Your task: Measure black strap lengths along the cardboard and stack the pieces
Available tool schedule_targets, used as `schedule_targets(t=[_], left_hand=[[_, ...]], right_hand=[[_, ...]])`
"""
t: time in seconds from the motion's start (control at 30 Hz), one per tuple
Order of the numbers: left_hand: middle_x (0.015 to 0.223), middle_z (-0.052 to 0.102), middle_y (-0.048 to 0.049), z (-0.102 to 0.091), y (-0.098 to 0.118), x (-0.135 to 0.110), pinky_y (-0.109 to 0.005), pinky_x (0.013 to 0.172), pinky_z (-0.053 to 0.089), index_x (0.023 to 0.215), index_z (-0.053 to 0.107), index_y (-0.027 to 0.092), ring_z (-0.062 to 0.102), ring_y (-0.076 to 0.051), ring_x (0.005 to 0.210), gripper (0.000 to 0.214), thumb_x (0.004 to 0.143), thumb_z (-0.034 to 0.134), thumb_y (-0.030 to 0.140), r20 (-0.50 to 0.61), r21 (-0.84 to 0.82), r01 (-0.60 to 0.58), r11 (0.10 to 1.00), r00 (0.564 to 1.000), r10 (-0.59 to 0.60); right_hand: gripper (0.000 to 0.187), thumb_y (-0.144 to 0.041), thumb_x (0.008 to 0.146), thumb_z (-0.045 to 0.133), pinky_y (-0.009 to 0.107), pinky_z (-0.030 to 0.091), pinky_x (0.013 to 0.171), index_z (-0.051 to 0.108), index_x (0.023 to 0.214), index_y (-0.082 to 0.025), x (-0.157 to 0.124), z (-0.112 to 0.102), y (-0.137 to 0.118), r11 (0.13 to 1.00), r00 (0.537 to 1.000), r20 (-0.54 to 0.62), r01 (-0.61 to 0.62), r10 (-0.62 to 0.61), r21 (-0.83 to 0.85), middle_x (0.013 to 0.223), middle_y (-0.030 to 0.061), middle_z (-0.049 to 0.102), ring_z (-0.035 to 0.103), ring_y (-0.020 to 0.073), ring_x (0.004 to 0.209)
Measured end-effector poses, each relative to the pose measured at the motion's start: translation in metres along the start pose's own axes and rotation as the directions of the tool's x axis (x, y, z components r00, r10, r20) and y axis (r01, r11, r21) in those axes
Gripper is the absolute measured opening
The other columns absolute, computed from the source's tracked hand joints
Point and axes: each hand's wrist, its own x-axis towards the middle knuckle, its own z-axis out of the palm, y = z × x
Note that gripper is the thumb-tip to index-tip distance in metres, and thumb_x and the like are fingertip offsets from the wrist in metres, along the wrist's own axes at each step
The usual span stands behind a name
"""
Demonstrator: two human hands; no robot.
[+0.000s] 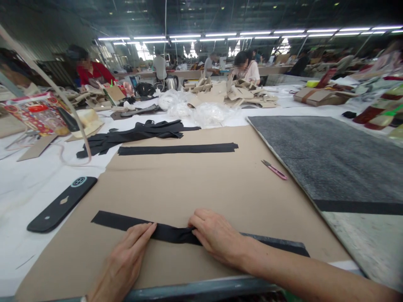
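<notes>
A long black fabric strip (pixel 122 221) lies crosswise on brown paper (pixel 189 184) near the table's front edge. My left hand (pixel 126 256) rests with its fingers stretched out and its fingertips on the strip, left of the middle. Right of that, my right hand (pixel 217 237) is closed in a pinch on the same strip, and the cloth is rumpled beside its fingers. Beyond this hand the strip's right part (pixel 283 243) shows a greyer layer along its far edge. My right hand and forearm hide some of the strip.
Farther back lie a neat stack of black strips (pixel 176 149) and a loose black pile (pixel 135 134). Pink thread snips (pixel 274 170) lie near a grey sheet-covered board (pixel 330 159) on the right. A phone (pixel 63 205) is at left. Co-workers sit beyond scrap heaps (pixel 233 92).
</notes>
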Motion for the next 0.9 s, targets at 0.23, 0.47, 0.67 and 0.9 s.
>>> schedule_targets(t=[0.23, 0.47, 0.67, 0.9], left_hand=[[0.111, 0.062, -0.0039, -0.002, 0.000, 0.005, -0.024, 0.091, 0.050, 0.133, 0.047, 0.023, 0.056, -0.014, 0.104, 0.047, 0.088, 0.038, 0.010, 0.050, 0.030, -0.052, 0.998, 0.998, 0.050], [0.113, 0.059, -0.0034, -0.001, 0.001, 0.004, -0.026, 0.090, 0.049, 0.136, 0.043, 0.029, 0.055, -0.016, 0.104, 0.055, 0.086, 0.037, 0.008, 0.079, 0.145, -0.066, 0.987, 0.995, 0.055], [0.108, 0.058, -0.0049, -0.002, 0.001, 0.005, -0.027, 0.085, 0.049, 0.138, 0.040, 0.031, 0.055, -0.017, 0.098, 0.059, 0.085, 0.036, 0.007, 0.098, 0.221, -0.121, 0.968, 0.990, 0.102], [0.108, 0.057, -0.0049, 0.000, 0.001, 0.003, -0.030, 0.086, 0.048, 0.141, 0.033, 0.035, 0.054, -0.018, 0.097, 0.065, 0.084, 0.035, 0.005, 0.145, 0.271, -0.136, 0.953, 0.984, 0.099]], right_hand=[[0.017, -0.020, 0.095, 0.043, 0.023, 0.038, 0.065, 0.059, 0.100, -0.020, -0.009, 0.000, 0.013, 0.993, 0.994, 0.024, 0.107, -0.106, -0.054, 0.090, 0.0022, 0.058, 0.054, 0.0129, 0.078], [0.021, -0.018, 0.097, 0.039, 0.025, 0.033, 0.054, 0.054, 0.110, -0.022, -0.015, 0.000, 0.019, 0.940, 0.973, 0.093, 0.227, -0.210, -0.254, 0.085, 0.0012, 0.056, 0.051, 0.0131, 0.069], [0.021, -0.017, 0.096, 0.039, 0.025, 0.033, 0.052, 0.052, 0.113, -0.020, -0.017, 0.001, 0.016, 0.918, 0.973, 0.085, 0.230, -0.213, -0.323, 0.089, 0.0030, 0.055, 0.052, 0.0139, 0.070], [0.026, -0.016, 0.095, 0.041, 0.026, 0.037, 0.055, 0.048, 0.120, -0.019, -0.020, 0.003, 0.016, 0.905, 0.970, 0.055, 0.239, -0.235, -0.352, 0.091, 0.0031, 0.055, 0.052, 0.0153, 0.073]])
